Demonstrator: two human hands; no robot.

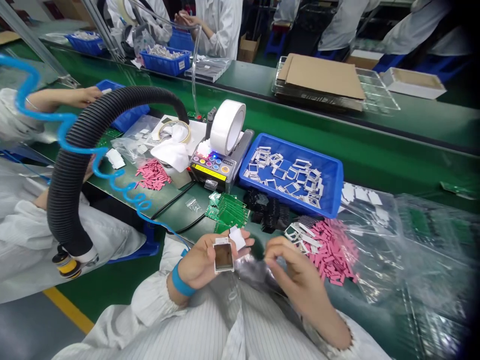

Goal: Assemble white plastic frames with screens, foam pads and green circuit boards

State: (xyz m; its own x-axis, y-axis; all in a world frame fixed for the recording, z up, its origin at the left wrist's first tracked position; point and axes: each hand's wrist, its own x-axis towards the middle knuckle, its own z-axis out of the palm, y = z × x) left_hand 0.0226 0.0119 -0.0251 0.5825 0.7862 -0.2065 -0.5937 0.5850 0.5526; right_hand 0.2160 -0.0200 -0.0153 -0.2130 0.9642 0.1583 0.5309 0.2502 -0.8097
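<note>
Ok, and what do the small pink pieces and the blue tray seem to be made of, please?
The pink pieces look like soft foam or silicone pads: matte, with clean-cut edges, though the look leaves it open. The blue tray seems to be moulded plastic: slightly glossy, with seamless walls and rounded corners.

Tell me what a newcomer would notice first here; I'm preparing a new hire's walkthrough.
A bright blue plastic tray of white rectangular frames stands out mid-bench, right of a wide white tape roll on a dispenser with coloured buttons. A black corrugated hose and coiled blue air line arch across the left. In front, the left hand, wearing a blue wristband, holds a small rectangular screen.
</note>
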